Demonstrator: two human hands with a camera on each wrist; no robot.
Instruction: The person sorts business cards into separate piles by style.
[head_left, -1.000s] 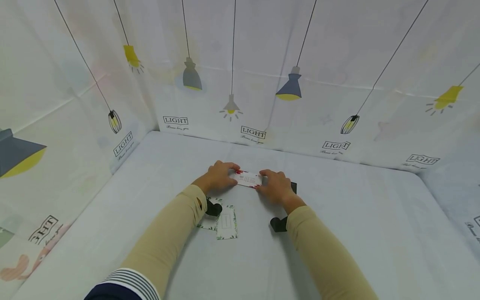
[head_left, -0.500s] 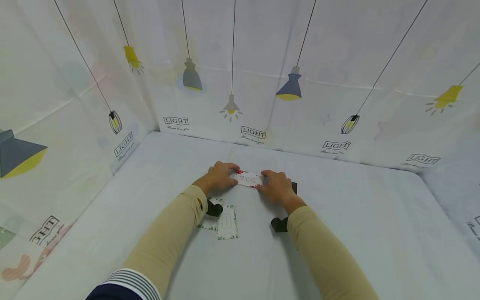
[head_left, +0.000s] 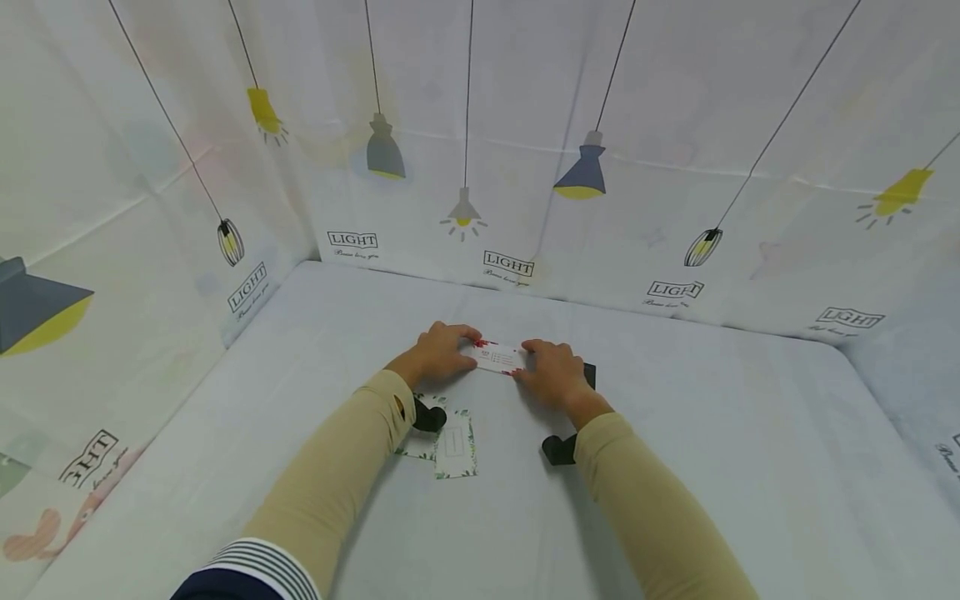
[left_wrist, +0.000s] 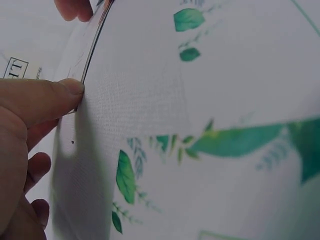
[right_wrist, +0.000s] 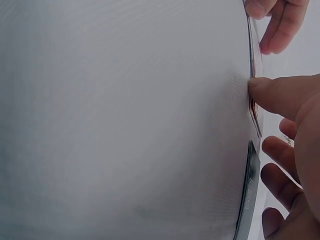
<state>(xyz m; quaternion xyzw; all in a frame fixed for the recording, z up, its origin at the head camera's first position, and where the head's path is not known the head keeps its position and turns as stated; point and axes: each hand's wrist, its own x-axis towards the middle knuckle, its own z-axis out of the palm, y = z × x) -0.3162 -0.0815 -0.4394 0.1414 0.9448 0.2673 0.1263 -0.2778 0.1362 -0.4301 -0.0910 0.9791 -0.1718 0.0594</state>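
Note:
A small stack of white business cards [head_left: 497, 357] with red flowers and printed lines lies flat between my hands in the head view. My left hand [head_left: 441, 352] pinches its left end, with thumb and forefinger at opposite long edges. At the right end my right hand [head_left: 553, 373] grips it the same way. Seen edge-on in the right wrist view, the stack [right_wrist: 253, 65] shows several thin layers under the thumb [right_wrist: 270, 92]. In the left wrist view, the left thumb [left_wrist: 55, 97] presses the near edge of the cards [left_wrist: 92, 52].
Two white cards with green leaf borders, a front one [head_left: 455, 444] and one partly under the left wrist [head_left: 417, 447], lie nearer me. Dark cards [right_wrist: 248, 195] lie beside my right hand. Black wrist mounts [head_left: 558, 450] sit at both cuffs. A lamp-print curtain [head_left: 420, 50] borders the white table [head_left: 712, 433].

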